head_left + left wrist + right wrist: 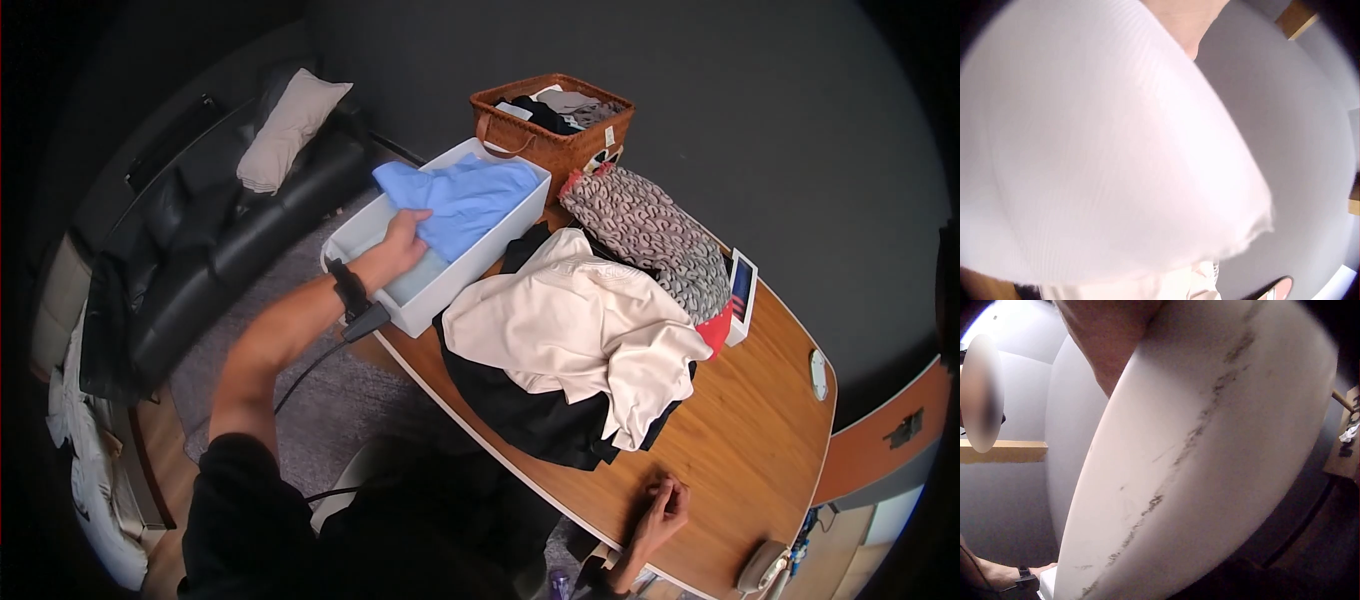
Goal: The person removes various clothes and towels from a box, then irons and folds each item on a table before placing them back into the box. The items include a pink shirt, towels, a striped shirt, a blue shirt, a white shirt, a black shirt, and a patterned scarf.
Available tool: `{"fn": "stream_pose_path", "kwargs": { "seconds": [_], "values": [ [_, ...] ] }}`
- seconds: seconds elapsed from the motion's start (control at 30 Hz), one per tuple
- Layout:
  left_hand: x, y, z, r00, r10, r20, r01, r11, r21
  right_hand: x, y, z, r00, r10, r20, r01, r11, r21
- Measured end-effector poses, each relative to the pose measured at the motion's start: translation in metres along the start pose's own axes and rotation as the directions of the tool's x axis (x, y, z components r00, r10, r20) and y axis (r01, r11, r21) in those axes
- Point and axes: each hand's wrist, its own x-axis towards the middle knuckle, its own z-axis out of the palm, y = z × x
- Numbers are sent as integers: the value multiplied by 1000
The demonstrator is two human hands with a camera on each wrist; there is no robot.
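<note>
In the head view my left hand (404, 243) reaches into a long white bin (456, 262). Its thumb lies over the near edge of a light blue cloth garment (465, 205) and grips it there, with the other fingers hidden. The blue garment sits loosely bunched in the bin's far half, one corner over the left rim. My right hand (662, 512) rests at the near table edge with loosely curled fingers and holds nothing. Beside the bin, a cream garment (570, 315) is heaped on black clothing (510, 425).
Behind the bin stands a brown woven basket (555, 150) filled with clothes. A patterned grey cloth bundle (650, 235) lies beyond the cream garment, near a white-framed tablet-like object (741, 298). A telephone-like device (764, 568) sits at the near right. A black sofa (225, 230) holds a pillow (292, 132).
</note>
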Motion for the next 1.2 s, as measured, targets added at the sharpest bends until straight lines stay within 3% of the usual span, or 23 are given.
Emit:
{"fn": "stream_pose_path", "kwargs": {
  "seconds": [0.13,0.23,0.33,0.43,0.53,0.63,0.73,0.77,0.83,0.87,0.93,1.03,1.07,1.17,1.2],
  "values": [
    [-26,8,13,989,-107,-106,116,990,82,-2,-6,2,1000,15,-11,-15,1000,4],
    [-25,18,6,974,-200,-105,219,949,225,-2,-8,4,1000,21,5,-21,1000,21],
    [-7,17,-8,961,-275,-6,273,948,162,-2,-10,4,1000,6,6,-6,1000,14],
    [-1,8,-9,985,-173,-22,174,981,90,-2,-6,2,1000,1,6,-1,1000,-4],
    [-2,-1,-10,984,-169,-48,174,976,131,-1,-4,0,1000,11,5,-11,1000,-19],
    [-1,8,-9,973,-227,-26,227,945,236,-2,-3,1,1000,20,-2,-20,1000,-15],
    [6,19,-17,976,-219,-3,194,858,476,-3,-11,3,1000,21,-2,-21,1000,-3],
    [-4,28,-7,959,-283,-26,217,672,708,-3,-13,3,1000,25,-2,-25,1000,1],
    [-47,64,23,920,-372,-126,189,139,972,-3,-11,2,1000,21,-8,-21,1000,17],
    [-60,70,32,968,-251,-17,-12,-116,993,-4,-10,3,1000,22,-8,-22,999,26],
    [-79,71,45,953,-114,282,-290,-626,724,-3,-7,4,999,38,-11,-38,999,12],
    [-57,64,48,776,4,631,-484,-638,599,-4,-8,4,999,45,-7,-45,999,-11],
    [-48,62,52,788,-59,613,-514,-611,602,-3,-10,3,999,42,-10,-42,999,-20],
    [-34,42,66,928,-170,331,-347,-716,606,-4,-6,1,999,28,-18,-29,999,-17],
    [-26,37,65,931,-202,303,-355,-697,624,-3,-4,1,999,26,-20,-27,999,-28]
  ]
}}
